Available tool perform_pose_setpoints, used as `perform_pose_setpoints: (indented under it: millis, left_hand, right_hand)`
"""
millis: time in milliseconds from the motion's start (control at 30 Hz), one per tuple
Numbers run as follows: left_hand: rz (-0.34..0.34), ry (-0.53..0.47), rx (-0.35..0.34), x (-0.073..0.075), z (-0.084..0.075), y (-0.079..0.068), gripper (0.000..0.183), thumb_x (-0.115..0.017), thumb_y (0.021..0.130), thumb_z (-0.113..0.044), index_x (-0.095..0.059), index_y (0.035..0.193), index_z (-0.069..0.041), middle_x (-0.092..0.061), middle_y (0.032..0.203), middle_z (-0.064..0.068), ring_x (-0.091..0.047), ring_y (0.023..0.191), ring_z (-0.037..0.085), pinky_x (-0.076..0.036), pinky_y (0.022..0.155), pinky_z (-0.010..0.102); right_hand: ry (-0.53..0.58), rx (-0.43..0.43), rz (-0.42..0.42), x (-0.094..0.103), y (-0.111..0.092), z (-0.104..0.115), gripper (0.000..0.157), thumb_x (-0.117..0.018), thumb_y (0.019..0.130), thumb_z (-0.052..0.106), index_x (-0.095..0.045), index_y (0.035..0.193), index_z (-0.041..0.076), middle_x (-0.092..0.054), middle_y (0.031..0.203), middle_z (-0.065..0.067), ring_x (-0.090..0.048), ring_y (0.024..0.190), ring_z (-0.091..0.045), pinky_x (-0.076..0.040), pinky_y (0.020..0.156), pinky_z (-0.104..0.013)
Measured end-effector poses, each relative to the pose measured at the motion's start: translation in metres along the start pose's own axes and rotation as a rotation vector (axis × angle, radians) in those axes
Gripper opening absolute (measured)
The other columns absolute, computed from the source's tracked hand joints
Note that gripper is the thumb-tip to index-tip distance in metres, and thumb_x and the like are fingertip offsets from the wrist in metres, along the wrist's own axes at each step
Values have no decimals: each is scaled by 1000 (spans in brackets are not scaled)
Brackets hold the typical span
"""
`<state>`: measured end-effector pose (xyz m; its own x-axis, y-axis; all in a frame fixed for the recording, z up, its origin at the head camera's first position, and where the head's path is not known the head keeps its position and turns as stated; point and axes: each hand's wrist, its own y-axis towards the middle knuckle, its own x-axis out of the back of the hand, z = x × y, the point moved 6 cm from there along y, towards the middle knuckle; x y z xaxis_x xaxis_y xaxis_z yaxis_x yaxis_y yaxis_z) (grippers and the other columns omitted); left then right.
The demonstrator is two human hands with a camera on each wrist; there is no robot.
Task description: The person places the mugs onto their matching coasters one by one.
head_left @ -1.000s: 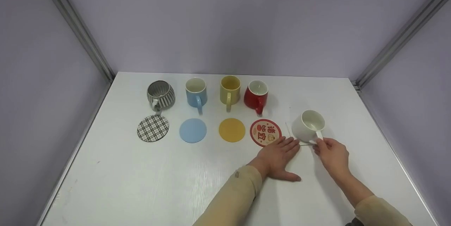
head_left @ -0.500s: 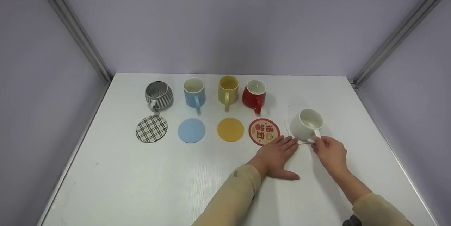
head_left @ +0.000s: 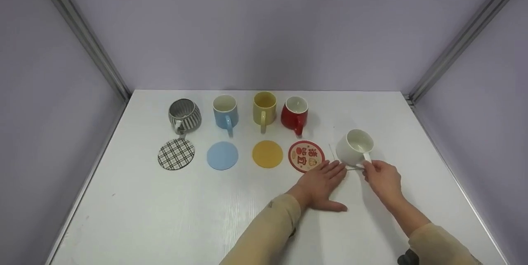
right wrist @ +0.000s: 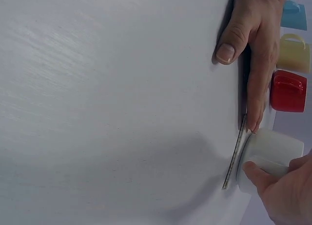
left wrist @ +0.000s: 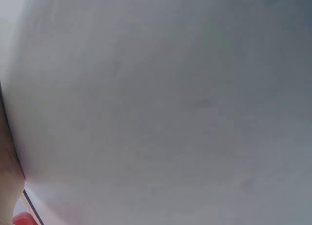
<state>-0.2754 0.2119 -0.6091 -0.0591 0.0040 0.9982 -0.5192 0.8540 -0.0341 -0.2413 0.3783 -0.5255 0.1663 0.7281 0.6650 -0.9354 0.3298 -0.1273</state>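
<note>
A white mug (head_left: 350,151) stands at the right of the row, and my right hand (head_left: 383,180) pinches its handle between thumb and fingers. Beneath the mug, a thin flat coaster (right wrist: 235,154) shows mostly as a narrow edge. My left hand (head_left: 321,184) lies flat on the table with its fingers straight and thumb spread. Its fingertips reach the coaster's near left corner and overlap the lower edge of a round red-rimmed coaster (head_left: 303,153). In the left wrist view, only a sliver of the hand shows at the left edge.
Behind stand a striped grey mug (head_left: 189,120), a blue mug (head_left: 222,118), a yellow mug (head_left: 260,116) and a red mug (head_left: 291,118). Before them lie a checked coaster (head_left: 176,154), a blue coaster (head_left: 222,155) and a yellow coaster (head_left: 267,154). Walls enclose the white table (head_left: 165,215).
The head view has shifted slightly. Both hands and the white mug keep their places on the table.
</note>
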Motion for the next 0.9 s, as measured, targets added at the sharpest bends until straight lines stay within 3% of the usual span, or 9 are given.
perform_pose_setpoints:
  millis: [67,167,300,467,667,900]
  left_hand:
    - [-5,-4,-2,2,0,-4,112,-26,90,-94,-7,173,-20,-1,178,-5,6,162,12,3,130,33]
    - [-8,-32,-8,5,0,-9,110,-27,92,-92,-7,173,-20,-2,178,-4,8,162,12,3,130,33]
    - [-21,-125,-21,12,4,-18,106,-28,95,-89,-8,173,-20,-4,178,-5,8,162,11,3,130,31]
    - [-54,-193,-17,20,16,-39,104,-30,96,-86,-11,172,-17,-7,179,-2,5,163,12,2,130,31]
    - [-70,-213,56,21,42,-74,105,-37,97,-83,-10,172,-16,-6,179,-1,1,164,16,-3,130,33]
    - [-73,-160,139,19,66,-106,106,-37,95,-85,-12,172,-17,-7,179,1,-1,164,18,-5,131,37]
  right_hand:
    - [-10,-10,8,-1,-1,1,51,-54,111,32,-63,133,-13,-74,115,-28,-73,96,-31,-57,71,-29]
    - [-18,-35,18,-1,-2,3,62,-51,111,40,-54,144,-13,-65,133,-34,-67,119,-45,-61,89,-45]
    - [-8,-51,-8,5,-3,7,72,-50,110,46,-43,154,-11,-53,147,-37,-55,135,-51,-52,107,-59]
    - [51,-35,-81,18,-1,19,74,-50,110,46,-36,159,-8,-51,150,-37,-51,140,-50,-47,113,-59]
    - [110,42,-178,30,1,46,72,-53,110,43,-35,161,-4,-50,153,-34,-50,143,-47,-44,116,-56]
    - [199,140,-185,21,1,77,67,-56,109,37,-38,161,0,-52,153,-31,-54,142,-41,-44,116,-52]
